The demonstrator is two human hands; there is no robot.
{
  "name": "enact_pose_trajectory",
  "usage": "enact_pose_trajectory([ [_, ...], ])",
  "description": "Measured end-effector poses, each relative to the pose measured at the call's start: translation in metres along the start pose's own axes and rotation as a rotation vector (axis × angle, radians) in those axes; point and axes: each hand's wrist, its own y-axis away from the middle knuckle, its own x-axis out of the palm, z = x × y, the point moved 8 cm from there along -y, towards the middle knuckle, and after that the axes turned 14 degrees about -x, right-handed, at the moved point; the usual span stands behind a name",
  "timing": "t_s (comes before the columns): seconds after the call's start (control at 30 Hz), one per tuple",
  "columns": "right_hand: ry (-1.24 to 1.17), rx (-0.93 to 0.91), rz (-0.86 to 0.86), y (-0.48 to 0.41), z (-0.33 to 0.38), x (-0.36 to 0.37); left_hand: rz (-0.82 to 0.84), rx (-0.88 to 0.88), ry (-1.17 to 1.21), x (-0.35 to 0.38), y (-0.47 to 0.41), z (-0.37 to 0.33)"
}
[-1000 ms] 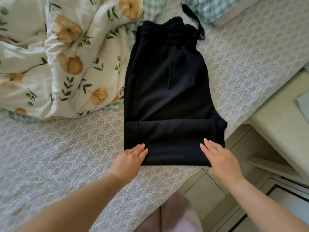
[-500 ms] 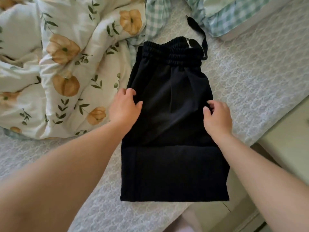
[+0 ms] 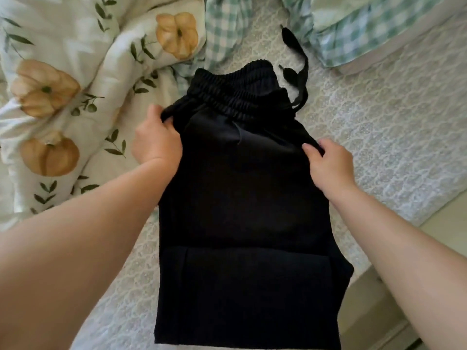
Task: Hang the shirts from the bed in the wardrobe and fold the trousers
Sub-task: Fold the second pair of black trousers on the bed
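On the bed (image 3: 379, 137) with the pale grey patterned cover, the black fabric trousers (image 3: 242, 198) are lying lengthwise, with the waist end pointing away from the person. The leg portion is lying folded up over the near end, forming a doubled layer close to the mattress edge. The left hand (image 3: 156, 145) is gripping the left side edge just below the gathered elastic waistband (image 3: 235, 94); its fingers (image 3: 154, 112) are curling round a pinch of cloth against the thumb. The right hand (image 3: 331, 165) is gripping the right side edge slightly lower, with thumb and fingers closing on the fabric. A black drawstring (image 3: 300, 72) is trailing from the waistband's right end onto the cover. The white quilt printed with orange flowers (image 3: 75, 72) is lying bunched to the left, just beside the trousers. A green-and-white checked pillow (image 3: 366, 29) is sitting beyond, well apart from the right hand.
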Motion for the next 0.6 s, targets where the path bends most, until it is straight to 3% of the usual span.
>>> enact_pose_trajectory([
  [0.1,0.033,0.033,0.084,-0.004,-0.003,0.011,0.095,-0.016,0.006,0.011,0.001,-0.005],
  [0.17,-0.027,0.060,0.040,-0.010,-0.003,0.011,0.161,0.000,0.134,0.016,0.006,-0.016],
  [0.27,-0.104,0.038,-0.039,-0.022,0.007,0.006,0.158,0.214,0.235,0.012,0.012,-0.052],
  [0.43,-0.141,-0.016,0.054,-0.046,0.029,0.012,0.202,0.777,-0.246,0.042,0.036,-0.123],
  [0.6,-0.269,0.036,0.112,-0.061,0.033,0.021,0.376,0.856,-0.324,0.072,0.037,-0.159],
])
